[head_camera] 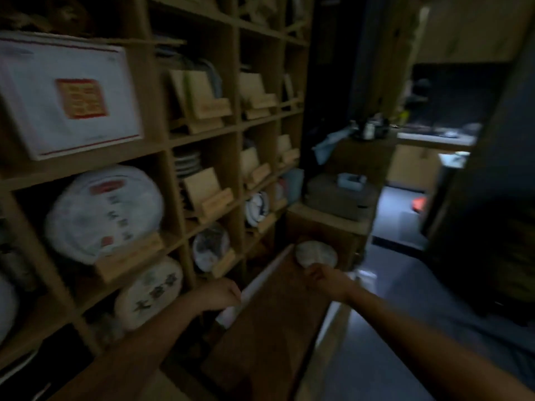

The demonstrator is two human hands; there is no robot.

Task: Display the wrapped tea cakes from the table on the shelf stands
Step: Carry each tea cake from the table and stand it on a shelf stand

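A pale wrapped tea cake [317,252] lies at the far end of the dark wooden table [269,322]. My right hand [324,280] reaches to its near edge and its fingers pinch the wrapper. My left hand [223,293] hangs with curled fingers by the table's left edge, close to a white rolled thing [231,314]; whether it holds that is unclear. On the left stands the wooden shelf [202,134]. Some stands carry wrapped cakes [104,212] [210,247]; other wooden stands [207,189] [202,96] are bare.
A white box with a red label [69,94] fills an upper left cell. Plates [257,208] sit in middle cells. Beyond the table stand a cardboard box [327,227] and a cluttered cabinet [364,157]. A dim passage runs along the right.
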